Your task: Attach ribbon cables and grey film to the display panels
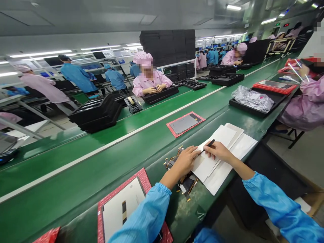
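My right hand (218,151) grips a thin black tool like tweezers (208,146), its tip down on a stack of white sheets (227,155) lying on the green bench. My left hand (184,161) rests flat on the left edge of those sheets, fingers together, holding nothing. Under and beside my left hand lie several small dark flex parts with gold ends (186,184). Both sleeves are blue.
A red tray with a grey panel (120,207) sits by my left elbow, another (185,123) rides the green conveyor (76,168). A black tray with a plastic bag (253,98) lies right. Stacked black trays (96,113) stand opposite, where people in pink sit working.
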Demonstrator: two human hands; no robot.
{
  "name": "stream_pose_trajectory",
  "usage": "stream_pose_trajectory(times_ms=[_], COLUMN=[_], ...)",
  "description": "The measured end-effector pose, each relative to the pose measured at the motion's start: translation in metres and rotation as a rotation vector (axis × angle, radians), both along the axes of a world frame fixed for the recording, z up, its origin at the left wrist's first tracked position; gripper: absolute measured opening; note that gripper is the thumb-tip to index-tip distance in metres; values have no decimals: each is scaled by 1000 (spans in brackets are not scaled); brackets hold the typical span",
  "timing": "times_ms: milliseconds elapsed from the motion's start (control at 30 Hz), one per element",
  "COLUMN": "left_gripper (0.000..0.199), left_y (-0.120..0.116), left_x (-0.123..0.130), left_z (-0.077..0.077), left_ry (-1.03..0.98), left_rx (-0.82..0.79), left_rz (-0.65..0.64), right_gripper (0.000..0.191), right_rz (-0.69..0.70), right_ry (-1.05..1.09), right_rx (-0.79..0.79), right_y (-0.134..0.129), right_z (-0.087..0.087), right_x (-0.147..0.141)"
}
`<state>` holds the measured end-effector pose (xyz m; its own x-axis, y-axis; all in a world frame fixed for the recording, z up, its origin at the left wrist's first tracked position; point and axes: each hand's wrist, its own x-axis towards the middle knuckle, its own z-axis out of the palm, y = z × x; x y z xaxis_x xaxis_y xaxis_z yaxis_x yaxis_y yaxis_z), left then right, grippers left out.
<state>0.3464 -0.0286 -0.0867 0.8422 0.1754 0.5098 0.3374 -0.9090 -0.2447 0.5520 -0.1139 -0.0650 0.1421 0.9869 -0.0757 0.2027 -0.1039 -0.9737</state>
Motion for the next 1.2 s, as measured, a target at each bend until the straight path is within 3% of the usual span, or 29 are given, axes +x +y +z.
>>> stream_pose_trajectory(times_ms=[167, 367, 433, 600, 733, 867, 1033, 1200], left_gripper=[30, 33, 39, 40, 42, 43, 63, 63], left_y=[2, 3, 0, -12, -17, -10, 1, -6], left_x=[0, 0, 0, 4, 8, 10, 8, -2], left_z=[-5, -9, -6, 15, 27, 32, 32, 45], left_ry=[-8, 3, 0, -4, -24, -18, 10, -40], left_rx=[8, -52, -149, -626, -756, -1003, -1278, -1363], left_rz=[20, 37, 28, -33, 33, 1, -17, 7], right_gripper=[14, 19, 20, 19, 27, 19, 3, 10], right_rz=[70, 148, 164, 173, 188, 155, 258, 266], right_ry=[-21, -83, -146, -305, -436, -643, -720, -637], right_rx=[55, 39, 14, 97, 273, 523, 663, 805], right_y=[0, 0, -1, -6, -12, -37, -94, -123], right_z=[-9, -5, -3, 0, 7, 20, 49, 70], right_x=[7, 14, 17, 21, 14, 0, -22, -50])
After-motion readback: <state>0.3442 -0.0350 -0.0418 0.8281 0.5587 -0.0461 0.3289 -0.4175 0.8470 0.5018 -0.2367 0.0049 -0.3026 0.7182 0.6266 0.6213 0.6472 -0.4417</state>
